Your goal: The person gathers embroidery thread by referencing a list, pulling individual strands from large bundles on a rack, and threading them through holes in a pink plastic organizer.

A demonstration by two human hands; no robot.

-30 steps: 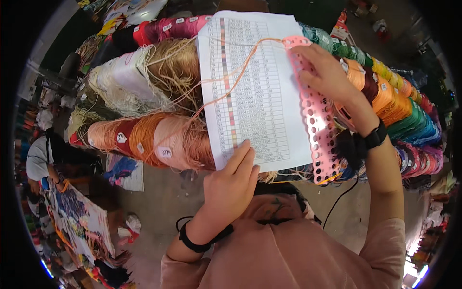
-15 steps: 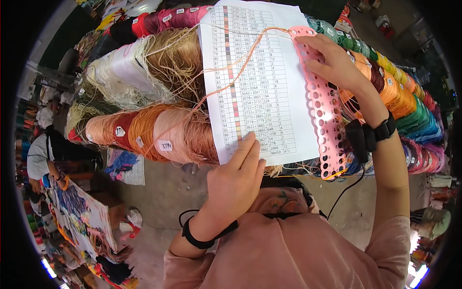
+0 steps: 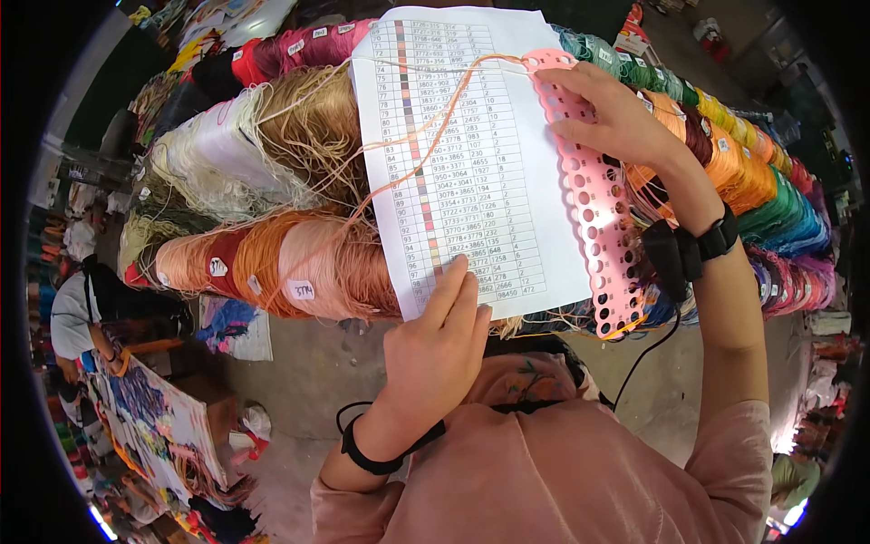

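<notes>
A white printed sheet [image 3: 507, 199] with a table of rows and small colour squares lies over the thread spools. My left hand [image 3: 435, 340] rests on its lower part, index and middle fingers stretched along the lower rows, holding nothing. At the sheet's right edge is a long pink card [image 3: 605, 245] with punched holes and a scalloped edge. My right hand [image 3: 603, 113] grips its upper end, thumb and fingers at the edges. Orange thread [image 3: 444, 131] runs from the card's top across the sheet to the left. Some yellow-orange thread shows at the card's bottom end.
Spools of peach and rust thread [image 3: 331, 263], cream thread [image 3: 217, 154] and green, yellow and orange thread [image 3: 752, 181] surround the sheet. A black cable [image 3: 648, 358] hangs from my right wrist. At left, another person [image 3: 77, 313] stands near a board [image 3: 195, 435] covered with coloured threads.
The sheet, the pink card and the right hand sit slightly further left in the view. The left fingertips stay on the lower rows, with almost no shift against the sheet.
</notes>
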